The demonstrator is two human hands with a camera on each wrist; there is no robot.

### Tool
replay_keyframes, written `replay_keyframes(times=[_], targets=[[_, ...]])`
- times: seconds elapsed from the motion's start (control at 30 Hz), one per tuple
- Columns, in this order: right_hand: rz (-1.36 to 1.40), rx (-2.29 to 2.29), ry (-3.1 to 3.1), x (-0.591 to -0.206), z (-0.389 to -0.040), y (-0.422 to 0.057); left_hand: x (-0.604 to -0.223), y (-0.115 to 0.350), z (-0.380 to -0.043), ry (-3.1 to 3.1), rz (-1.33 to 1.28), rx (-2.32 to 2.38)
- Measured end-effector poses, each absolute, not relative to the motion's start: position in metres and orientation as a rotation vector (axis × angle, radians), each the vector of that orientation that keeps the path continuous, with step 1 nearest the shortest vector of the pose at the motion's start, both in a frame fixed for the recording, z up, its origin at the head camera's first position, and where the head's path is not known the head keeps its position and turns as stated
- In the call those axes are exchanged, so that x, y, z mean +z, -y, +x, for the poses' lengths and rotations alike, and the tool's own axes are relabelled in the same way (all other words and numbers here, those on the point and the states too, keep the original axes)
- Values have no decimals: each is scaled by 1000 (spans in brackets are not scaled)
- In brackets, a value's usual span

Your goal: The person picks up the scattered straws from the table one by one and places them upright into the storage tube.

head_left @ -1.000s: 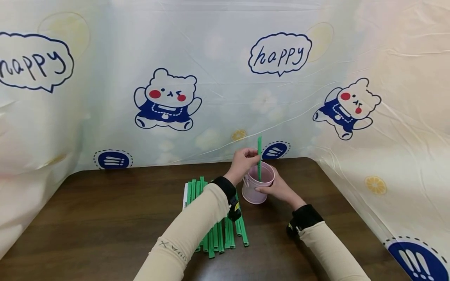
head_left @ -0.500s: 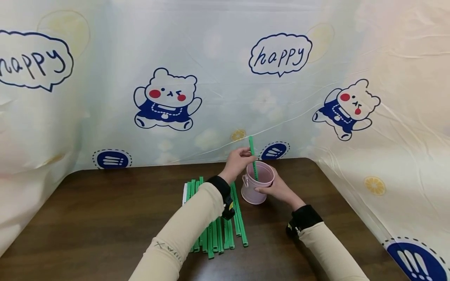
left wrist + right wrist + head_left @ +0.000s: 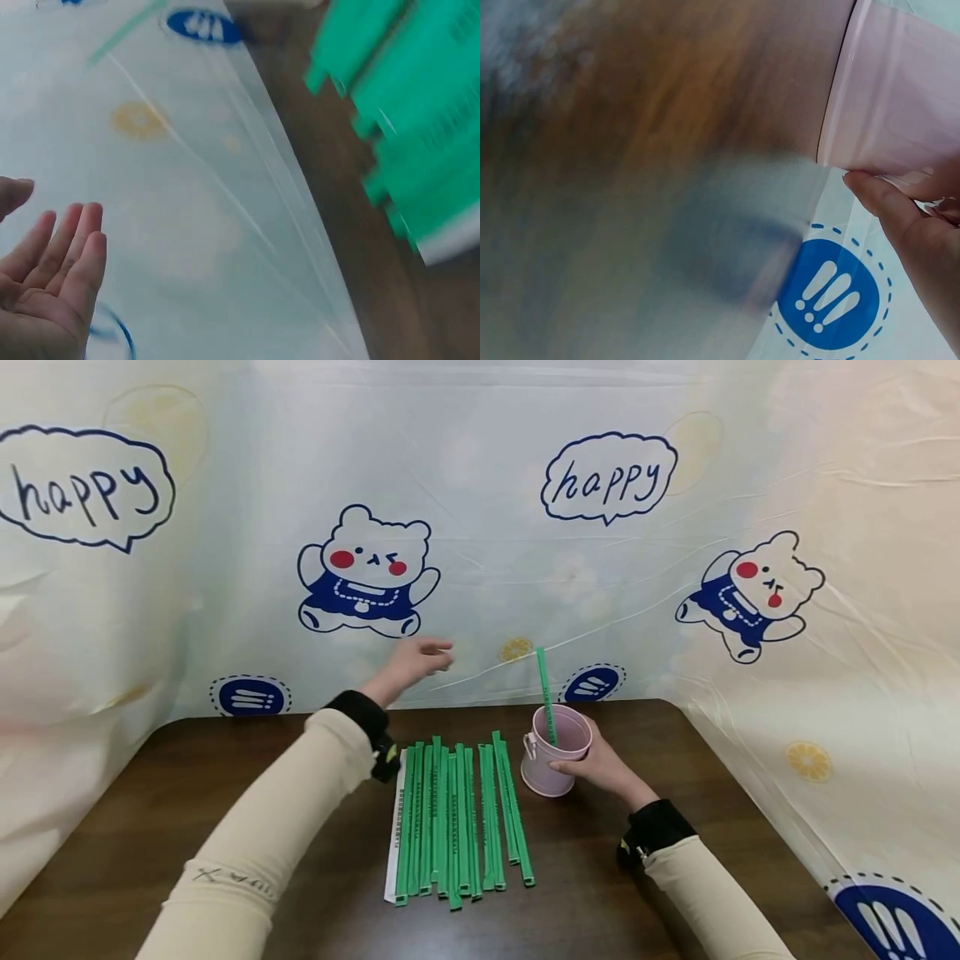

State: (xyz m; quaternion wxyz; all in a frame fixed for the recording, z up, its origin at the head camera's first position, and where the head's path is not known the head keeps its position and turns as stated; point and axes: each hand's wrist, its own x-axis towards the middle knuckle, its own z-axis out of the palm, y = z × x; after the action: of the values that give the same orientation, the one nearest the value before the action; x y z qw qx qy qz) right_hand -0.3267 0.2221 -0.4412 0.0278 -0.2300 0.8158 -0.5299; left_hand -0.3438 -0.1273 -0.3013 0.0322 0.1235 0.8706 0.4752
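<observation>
Where the brown wooden table (image 3: 262, 827) ends in the head view, a pale sheet (image 3: 480, 452) with printed bears (image 3: 367, 572) rises behind and at both sides. One green strip (image 3: 545, 689) stands in my upright pink bucket (image 3: 542, 777), its long axis steep, top tipped leftward; to the left, the other green strips (image 3: 452, 827) lie flat, running near to far. My right hand (image 3: 606, 767) grips the bucket; my left hand (image 3: 411, 663) is well apart from it. From the left wrist, my fingers are extended, thumb apart. From the right wrist, one digit touches the bucket's wall; I can't make out the rest.
</observation>
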Motion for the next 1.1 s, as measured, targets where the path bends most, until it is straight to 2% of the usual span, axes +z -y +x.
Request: replay_keyframes(times=[0.2, 0.4, 0.87, 1.1], targets=[[-690, -1642, -2528, -440, -327, -225, -324, 175, -333, -2741, 297, 1236], [-679, -1637, -2533, -440, -327, -225, -356, 197, -316, -2700, 256, 1107], [-636, -1616, -2539, -440, -325, -222, -414, 189, -289, -2671, 28, 1083], [-639, -1618, -2541, -441, -325, -221, -418, 179, -279, -2677, -24, 1105]])
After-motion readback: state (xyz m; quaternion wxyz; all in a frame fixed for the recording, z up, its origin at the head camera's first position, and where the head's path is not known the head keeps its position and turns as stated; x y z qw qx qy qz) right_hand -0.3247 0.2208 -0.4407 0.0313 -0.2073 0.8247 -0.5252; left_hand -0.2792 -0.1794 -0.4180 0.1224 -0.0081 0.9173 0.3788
